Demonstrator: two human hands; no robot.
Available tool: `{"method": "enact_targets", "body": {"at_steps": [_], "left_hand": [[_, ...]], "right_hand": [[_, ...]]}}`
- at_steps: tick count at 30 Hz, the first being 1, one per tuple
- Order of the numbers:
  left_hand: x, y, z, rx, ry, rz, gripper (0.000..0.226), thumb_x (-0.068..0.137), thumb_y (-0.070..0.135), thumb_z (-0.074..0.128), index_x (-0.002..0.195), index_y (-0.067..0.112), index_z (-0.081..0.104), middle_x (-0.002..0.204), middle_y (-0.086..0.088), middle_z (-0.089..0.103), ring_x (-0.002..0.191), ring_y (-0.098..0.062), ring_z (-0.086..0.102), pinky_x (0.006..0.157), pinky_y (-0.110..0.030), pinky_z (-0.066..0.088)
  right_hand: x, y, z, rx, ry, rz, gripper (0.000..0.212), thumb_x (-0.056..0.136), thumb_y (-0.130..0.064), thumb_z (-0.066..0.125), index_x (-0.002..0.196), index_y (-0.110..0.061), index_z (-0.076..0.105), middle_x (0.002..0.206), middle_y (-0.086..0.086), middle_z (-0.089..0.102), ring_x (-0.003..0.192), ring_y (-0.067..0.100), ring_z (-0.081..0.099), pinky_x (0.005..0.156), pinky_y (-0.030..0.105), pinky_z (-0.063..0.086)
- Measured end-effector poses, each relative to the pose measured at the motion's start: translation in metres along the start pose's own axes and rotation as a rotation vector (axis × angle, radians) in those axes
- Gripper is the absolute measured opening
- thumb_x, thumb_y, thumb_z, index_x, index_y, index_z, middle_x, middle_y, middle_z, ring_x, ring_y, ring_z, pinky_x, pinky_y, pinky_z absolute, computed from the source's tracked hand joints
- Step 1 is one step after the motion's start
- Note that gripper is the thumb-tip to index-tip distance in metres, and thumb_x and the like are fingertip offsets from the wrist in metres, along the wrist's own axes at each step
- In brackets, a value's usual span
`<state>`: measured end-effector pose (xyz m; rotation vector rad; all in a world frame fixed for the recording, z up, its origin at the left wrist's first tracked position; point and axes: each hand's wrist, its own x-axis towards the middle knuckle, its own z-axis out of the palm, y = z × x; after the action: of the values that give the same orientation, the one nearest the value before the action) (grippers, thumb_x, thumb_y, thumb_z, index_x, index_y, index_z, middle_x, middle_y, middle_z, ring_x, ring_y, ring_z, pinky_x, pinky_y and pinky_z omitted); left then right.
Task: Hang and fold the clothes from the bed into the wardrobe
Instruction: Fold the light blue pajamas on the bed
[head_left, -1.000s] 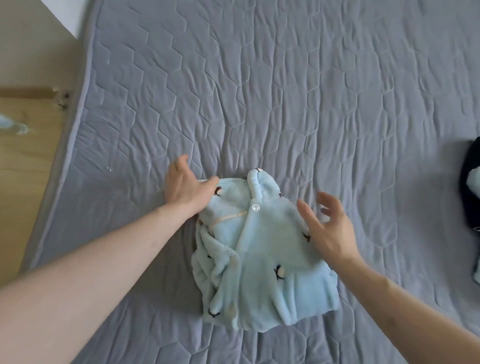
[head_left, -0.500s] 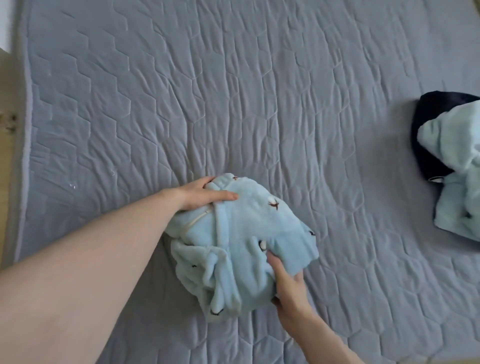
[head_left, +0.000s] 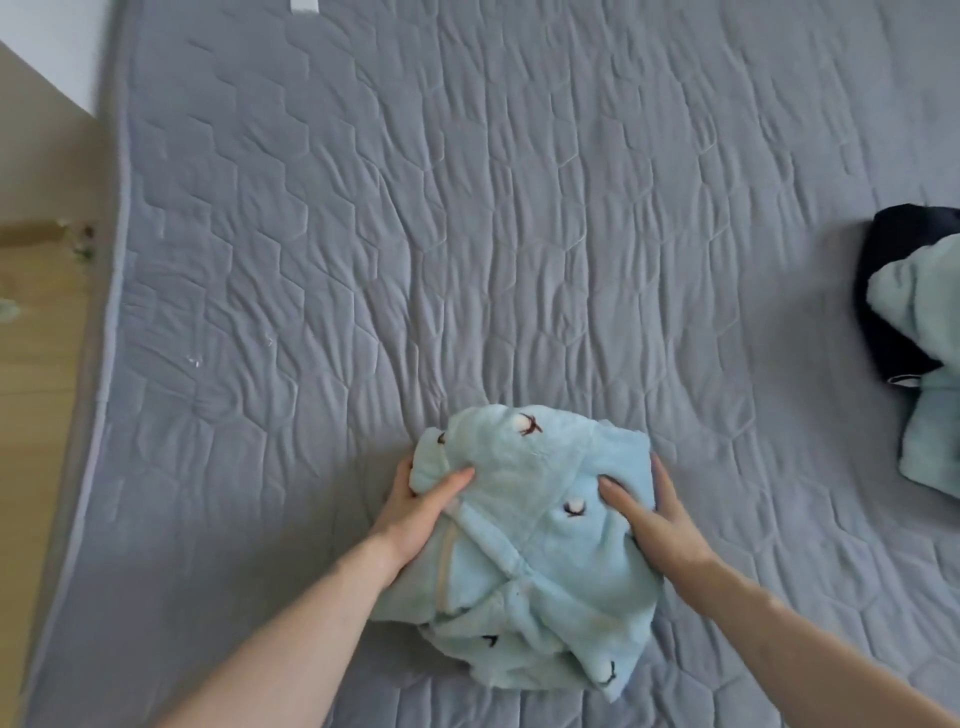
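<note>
A folded light blue fleece garment (head_left: 524, 551) with small embroidered marks lies as a thick bundle near the front of the grey quilted bed (head_left: 467, 208). My left hand (head_left: 415, 514) grips the bundle's left side, thumb on top and fingers tucked under its edge. Opposite it, my right hand (head_left: 649, 519) grips the right side the same way, thumb pressed into the top fabric and fingers wrapped behind. The wardrobe is out of view.
At the right edge of the bed lie a dark navy garment (head_left: 893, 291) and another light blue fleece piece (head_left: 930, 374) partly over it. A wooden floor (head_left: 36, 364) runs along the bed's left side.
The garment went from lying flat to a compact bundle. My right hand moved from the front edge to the right side, and both hands now clasp the bundle from either side.
</note>
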<state>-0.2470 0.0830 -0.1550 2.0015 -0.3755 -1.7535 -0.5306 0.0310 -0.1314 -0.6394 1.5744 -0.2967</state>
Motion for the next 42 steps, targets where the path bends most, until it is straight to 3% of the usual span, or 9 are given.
{"method": "enact_targets", "body": {"at_steps": [5,9,13,18,21,26,33,36,42], "left_hand": [[0.000,0.005,-0.004,-0.012,-0.128,0.065,0.091,0.062,0.072,0.084,0.140,0.035,0.053,0.122,0.004,0.073,0.111,-0.018,0.071,0.103,-0.047,0.052],[-0.035,0.016,-0.006,-0.024,-0.200,0.119,0.067,0.073,0.070,0.078,0.129,0.038,0.063,0.121,0.003,0.074,0.111,-0.018,0.071,0.099,-0.043,0.053],[-0.107,0.031,-0.011,-0.104,-0.135,0.121,0.067,0.065,0.074,0.081,0.122,0.041,0.068,0.117,0.005,0.076,0.106,-0.015,0.073,0.093,-0.039,0.054],[-0.238,0.057,-0.022,-0.156,0.006,0.125,0.082,0.056,0.080,0.081,0.126,0.041,0.063,0.113,0.010,0.076,0.101,-0.010,0.074,0.095,-0.039,0.055],[-0.330,0.067,-0.029,-0.203,0.106,0.117,0.088,0.056,0.081,0.081,0.131,0.039,0.060,0.115,0.011,0.075,0.103,-0.012,0.073,0.096,-0.039,0.054],[-0.471,0.067,-0.051,-0.330,0.221,0.191,0.077,0.060,0.078,0.080,0.124,0.037,0.067,0.113,0.011,0.076,0.100,-0.010,0.074,0.093,-0.038,0.054],[-0.598,0.022,-0.110,-0.597,0.479,0.241,0.071,0.059,0.073,0.084,0.118,0.035,0.071,0.109,0.010,0.077,0.096,-0.010,0.075,0.082,-0.033,0.055],[-0.632,-0.009,-0.149,-0.707,0.556,0.245,0.075,0.055,0.075,0.086,0.118,0.037,0.071,0.111,0.009,0.077,0.098,-0.013,0.075,0.086,-0.037,0.057],[-0.690,-0.075,-0.261,-0.846,0.716,0.273,0.081,0.053,0.076,0.087,0.117,0.029,0.071,0.107,0.005,0.078,0.094,-0.017,0.076,0.086,-0.042,0.058]], "right_hand": [[-0.007,0.006,0.002,0.133,-0.201,0.153,0.062,0.065,-0.066,0.085,0.117,-0.036,0.072,0.113,0.002,0.078,0.100,0.023,0.076,0.069,0.032,0.063],[-0.033,-0.008,-0.005,0.166,-0.243,0.181,0.057,0.072,-0.060,0.081,0.119,-0.028,0.074,0.115,0.007,0.077,0.103,0.026,0.075,0.074,0.036,0.063],[-0.091,-0.038,-0.015,0.115,-0.276,0.156,0.061,0.077,-0.062,0.079,0.127,-0.028,0.069,0.120,0.007,0.075,0.110,0.028,0.073,0.093,0.044,0.057],[-0.198,-0.097,-0.029,0.007,-0.379,0.098,0.056,0.080,-0.060,0.076,0.127,-0.031,0.067,0.120,0.006,0.075,0.109,0.028,0.073,0.092,0.045,0.058],[-0.269,-0.135,-0.034,-0.059,-0.465,0.053,0.055,0.078,-0.061,0.079,0.125,-0.037,0.066,0.118,0.002,0.076,0.107,0.025,0.074,0.081,0.039,0.062],[-0.375,-0.188,-0.015,-0.208,-0.603,-0.036,0.059,0.075,-0.057,0.080,0.128,-0.036,0.062,0.116,0.001,0.077,0.104,0.024,0.075,0.077,0.036,0.063],[-0.480,-0.216,0.079,-0.436,-0.772,-0.090,0.067,0.069,-0.060,0.085,0.126,-0.030,0.066,0.114,0.005,0.077,0.103,0.027,0.075,0.083,0.040,0.062],[-0.517,-0.219,0.140,-0.544,-0.850,-0.127,0.073,0.060,-0.066,0.087,0.121,-0.031,0.070,0.112,0.006,0.078,0.101,0.027,0.076,0.079,0.038,0.062],[-0.592,-0.207,0.290,-0.674,-0.933,-0.216,0.078,0.059,-0.064,0.086,0.125,-0.025,0.069,0.113,0.007,0.077,0.102,0.029,0.075,0.092,0.045,0.059]]}}
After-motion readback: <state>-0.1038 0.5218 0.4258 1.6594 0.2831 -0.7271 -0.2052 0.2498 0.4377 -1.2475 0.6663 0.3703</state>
